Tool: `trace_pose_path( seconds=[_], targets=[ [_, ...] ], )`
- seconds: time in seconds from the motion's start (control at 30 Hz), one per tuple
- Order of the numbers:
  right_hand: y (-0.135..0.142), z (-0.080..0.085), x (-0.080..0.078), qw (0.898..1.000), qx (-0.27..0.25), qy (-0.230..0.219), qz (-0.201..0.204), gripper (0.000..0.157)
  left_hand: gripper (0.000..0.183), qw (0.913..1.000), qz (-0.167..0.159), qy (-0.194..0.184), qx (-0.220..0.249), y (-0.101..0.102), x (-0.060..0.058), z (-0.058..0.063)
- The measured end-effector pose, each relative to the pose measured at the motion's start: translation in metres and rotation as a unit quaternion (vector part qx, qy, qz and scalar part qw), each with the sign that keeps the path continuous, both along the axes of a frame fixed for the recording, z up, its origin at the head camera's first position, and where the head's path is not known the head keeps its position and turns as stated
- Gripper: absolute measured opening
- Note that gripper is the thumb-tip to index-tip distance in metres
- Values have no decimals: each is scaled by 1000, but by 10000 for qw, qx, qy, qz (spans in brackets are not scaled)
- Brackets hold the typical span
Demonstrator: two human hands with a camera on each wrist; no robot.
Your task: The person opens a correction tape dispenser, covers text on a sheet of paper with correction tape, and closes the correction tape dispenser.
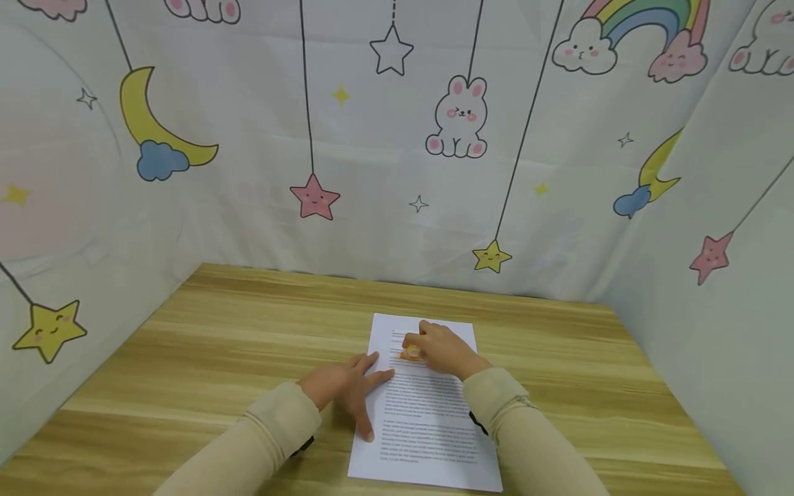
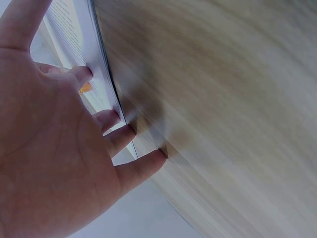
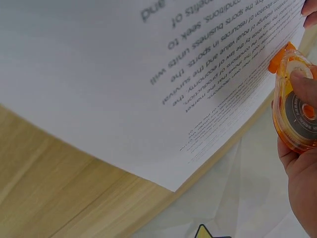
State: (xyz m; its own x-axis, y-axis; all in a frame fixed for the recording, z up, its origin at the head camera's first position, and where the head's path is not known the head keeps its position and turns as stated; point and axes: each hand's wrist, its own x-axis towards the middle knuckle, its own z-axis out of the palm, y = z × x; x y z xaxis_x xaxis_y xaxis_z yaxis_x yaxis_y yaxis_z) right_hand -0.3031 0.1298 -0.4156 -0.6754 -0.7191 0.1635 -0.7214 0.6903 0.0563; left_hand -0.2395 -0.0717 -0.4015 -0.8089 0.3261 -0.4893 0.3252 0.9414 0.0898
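My right hand (image 1: 448, 350) grips a clear orange correction tape (image 3: 290, 114) over the upper part of a printed sheet (image 1: 372, 463). In the right wrist view, the thumb lies on the tape's round side, and its orange tip (image 3: 281, 57) is right at the printed lines. At the sheet's left edge, my left hand (image 1: 347, 387) is spread, its thumb and some fingers on the paper. The left wrist view shows the palm, with fingertips (image 2: 157, 154) along the side of what looks like a thin stack of paper and on the wood.
A wood-grain table (image 1: 248, 331) lies under the paper. White cloth (image 1: 384, 234) printed with stars, moons and rabbits hangs behind the table and along both sides. Dark bands show at both wrists under the light sleeves (image 1: 267, 427).
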Motion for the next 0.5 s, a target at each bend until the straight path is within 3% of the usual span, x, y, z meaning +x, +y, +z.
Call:
trace_pose_path(
  seconds=[0.3, 0.5],
  targets=[
    [21, 0, 2, 9998, -160, -118, -101, 26, 107, 10000, 14, -35, 72, 0, 0, 1],
    [31, -1, 3, 9997, -234, 89, 47, 25, 107, 9999, 11, -92, 139, 0, -1, 0]
  ],
)
